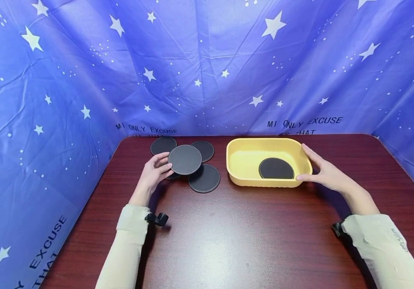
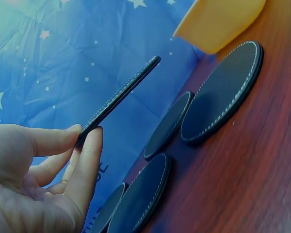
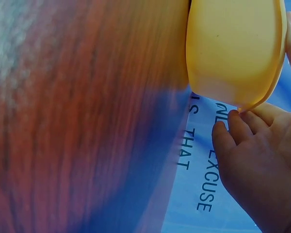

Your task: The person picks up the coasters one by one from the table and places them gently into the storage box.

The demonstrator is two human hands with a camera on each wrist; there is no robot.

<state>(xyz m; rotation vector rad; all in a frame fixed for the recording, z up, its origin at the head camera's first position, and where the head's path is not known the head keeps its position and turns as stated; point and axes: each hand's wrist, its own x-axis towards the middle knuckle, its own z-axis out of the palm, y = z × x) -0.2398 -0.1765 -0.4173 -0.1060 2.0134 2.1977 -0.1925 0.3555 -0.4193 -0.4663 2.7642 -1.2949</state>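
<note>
My left hand (image 1: 151,173) pinches a round black coaster (image 1: 185,159) by its edge, thumb on one face and fingers on the other. In the left wrist view this coaster (image 2: 119,101) is tilted and held above the table. Below and around it lie several more black coasters with pale stitched rims, including a front one (image 1: 205,179), a back right one (image 1: 204,150) and a back left one (image 1: 163,144); another is mostly hidden behind the hand. My right hand (image 1: 325,173) grips the right end of a yellow plastic bin (image 1: 243,182). One coaster (image 1: 276,168) lies inside the bin.
The dark red wood-grain table (image 1: 207,233) carries everything. A blue star-printed cloth (image 1: 199,60) hangs behind the table and along its sides. Black wrist-camera mounts (image 1: 157,219) sit at both sleeve cuffs.
</note>
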